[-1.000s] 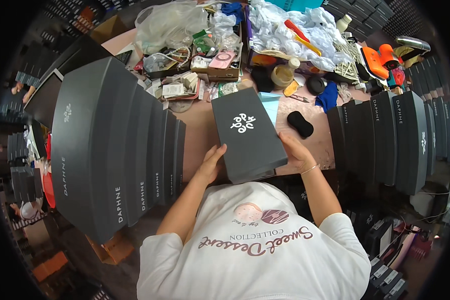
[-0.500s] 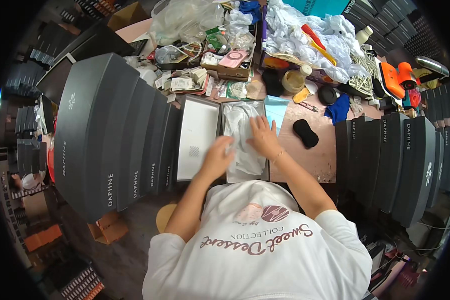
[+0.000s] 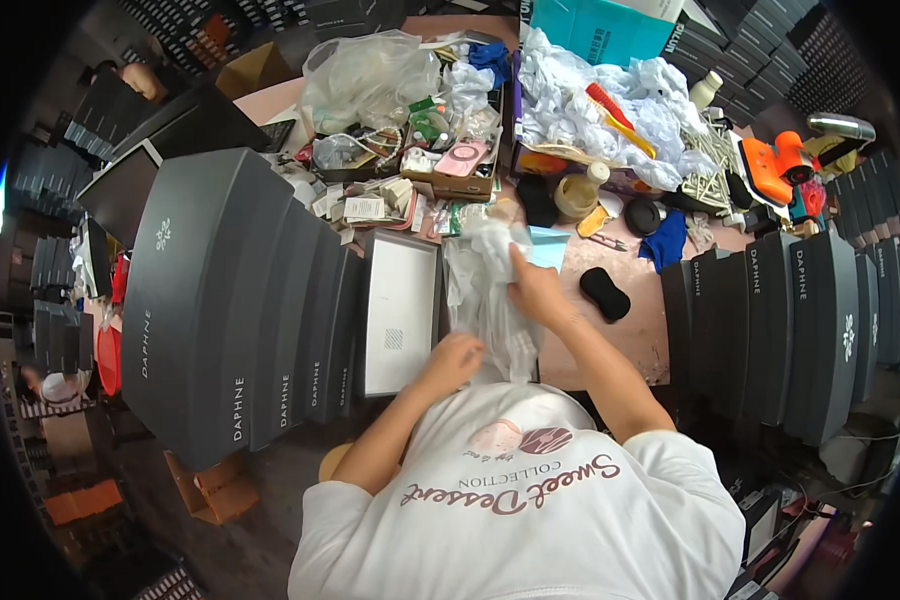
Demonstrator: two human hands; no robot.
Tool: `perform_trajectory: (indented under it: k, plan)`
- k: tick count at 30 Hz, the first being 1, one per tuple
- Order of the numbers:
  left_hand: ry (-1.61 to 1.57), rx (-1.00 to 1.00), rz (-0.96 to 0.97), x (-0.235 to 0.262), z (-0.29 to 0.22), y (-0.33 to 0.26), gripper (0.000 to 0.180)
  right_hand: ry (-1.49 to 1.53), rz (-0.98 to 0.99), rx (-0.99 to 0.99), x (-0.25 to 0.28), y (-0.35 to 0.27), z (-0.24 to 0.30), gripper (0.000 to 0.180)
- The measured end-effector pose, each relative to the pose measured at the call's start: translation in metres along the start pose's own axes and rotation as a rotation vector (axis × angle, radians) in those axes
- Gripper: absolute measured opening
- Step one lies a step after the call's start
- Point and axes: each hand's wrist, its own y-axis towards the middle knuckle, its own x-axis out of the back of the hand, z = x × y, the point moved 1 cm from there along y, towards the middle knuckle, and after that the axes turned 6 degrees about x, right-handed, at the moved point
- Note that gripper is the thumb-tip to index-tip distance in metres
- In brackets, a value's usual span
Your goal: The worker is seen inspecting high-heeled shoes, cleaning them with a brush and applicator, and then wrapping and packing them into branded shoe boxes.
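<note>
Pink table (image 3: 625, 348) beneath, wrapping (image 3: 478, 295) runs lengthwise away, right hand (image 3: 537, 292) pinching it, left hand (image 3: 456, 361) curled, grip unclear.

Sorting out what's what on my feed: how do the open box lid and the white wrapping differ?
The box lid is flat and straight-edged; the white wrapping is crumpled. The box lid has a dark rim; the white wrapping has none. The right hand grips the white wrapping, not the box lid. Both show white.

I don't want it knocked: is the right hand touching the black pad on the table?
Apart. The head view shows a strip of pink tabletop between the right hand and the black pad.
</note>
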Motion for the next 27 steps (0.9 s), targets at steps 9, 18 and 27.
perform_trajectory:
  k: [9, 18, 27]
  plan:
    - [-1.641, 0.390, -0.090, -0.020, -0.076, 0.030, 0.067, 0.238, -0.821, 0.327, 0.083, -0.035, 0.062, 0.024]
    - [-1.203, 0.239, 0.048, 0.020, 0.013, -0.011, 0.081, 0.327, -0.442, 0.347, 0.158, -0.088, 0.073, 0.015]
    - [-0.979, 0.214, 0.174, 0.067, -0.021, -0.068, 0.082, 1.044, 0.268, 0.181, 0.069, -0.144, 0.034, 0.057]
